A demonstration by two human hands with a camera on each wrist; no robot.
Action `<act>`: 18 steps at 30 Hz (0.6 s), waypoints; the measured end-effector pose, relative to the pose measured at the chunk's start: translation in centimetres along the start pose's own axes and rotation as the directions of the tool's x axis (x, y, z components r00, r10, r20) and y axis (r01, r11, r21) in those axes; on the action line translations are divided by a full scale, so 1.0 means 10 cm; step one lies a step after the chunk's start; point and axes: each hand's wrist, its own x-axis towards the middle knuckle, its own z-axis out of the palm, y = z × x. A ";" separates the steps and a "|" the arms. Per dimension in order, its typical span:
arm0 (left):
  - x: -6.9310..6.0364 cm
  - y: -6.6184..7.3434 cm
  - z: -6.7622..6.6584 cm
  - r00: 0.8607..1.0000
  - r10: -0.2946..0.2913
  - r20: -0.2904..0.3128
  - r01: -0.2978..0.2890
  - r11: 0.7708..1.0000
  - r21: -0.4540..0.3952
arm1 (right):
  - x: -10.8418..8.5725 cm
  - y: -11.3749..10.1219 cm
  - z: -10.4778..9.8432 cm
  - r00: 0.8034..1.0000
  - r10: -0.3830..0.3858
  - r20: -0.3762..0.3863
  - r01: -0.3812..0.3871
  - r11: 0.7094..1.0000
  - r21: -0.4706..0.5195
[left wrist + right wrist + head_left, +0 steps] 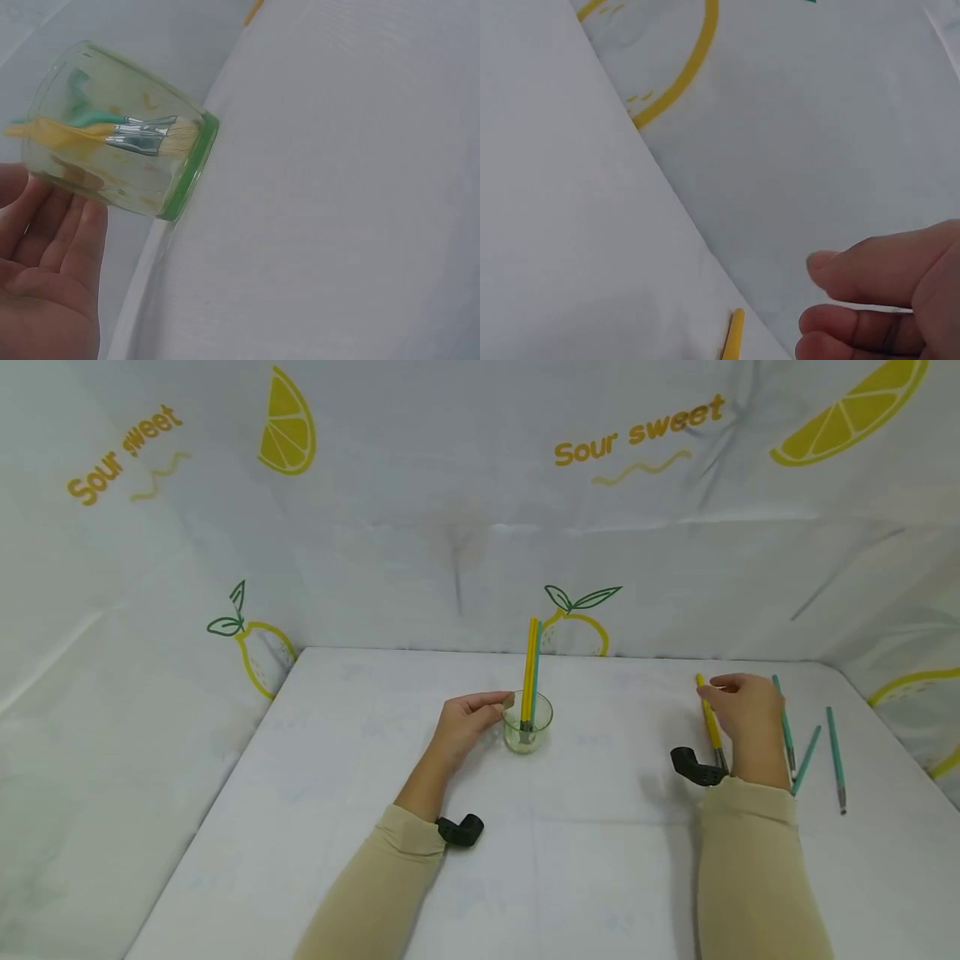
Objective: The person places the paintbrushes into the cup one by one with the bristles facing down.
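In the head view, a person's left hand (pixel 467 724) is at the left side of a glass cup (pixel 519 742), its thumb and fingers clamped on the rim. The cup stands upright around the middle of the white tabletop (pixel 600 885), toward the far edge. Two yellow-handled brushes (pixel 528 668) and a teal-handled brush (pixel 537 664) stand in it, handles up. To the right, the right hand (pixel 744 714) is just over a loose yellow brush (pixel 711 727), which lies with its handle end toward the far edge. Right of that, three teal brushes (pixel 836 758) lie on the tabletop, two near each other beside the right wrist and one farther right. Both arms wear beige sleeves (pixel 753 868) and black wrist devices (pixel 461 831). Behind the tabletop hangs a pale cloth (pixel 420 485) with lemon drawings and the words "Sour sweet".

In the left wrist view, the fingers touch the cup's wall near its rim. Through the clear greenish glass, the brushes' metal collars and pale bristles show down by the green base.

In the right wrist view, the right thumb and fingers are apart, with nothing between them. The yellow brush's handle tip shows to their left, clear of the hand.
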 end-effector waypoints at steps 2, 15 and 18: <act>0.00 0.01 -0.02 1.000 0.000 -0.005 0.000 1.000 -0.002 | 0.02 0.05 -0.03 0.999 0.031 0.032 -0.030 0.999 -0.009; 0.01 -0.02 -0.01 1.000 0.001 0.005 -0.001 1.000 -0.016 | 0.08 0.28 0.07 0.986 0.116 0.118 -0.106 0.991 -0.085; 0.02 -0.03 0.00 1.000 0.008 -0.001 -0.008 1.000 -0.021 | 0.09 0.31 0.12 0.987 0.103 0.120 -0.093 0.992 -0.088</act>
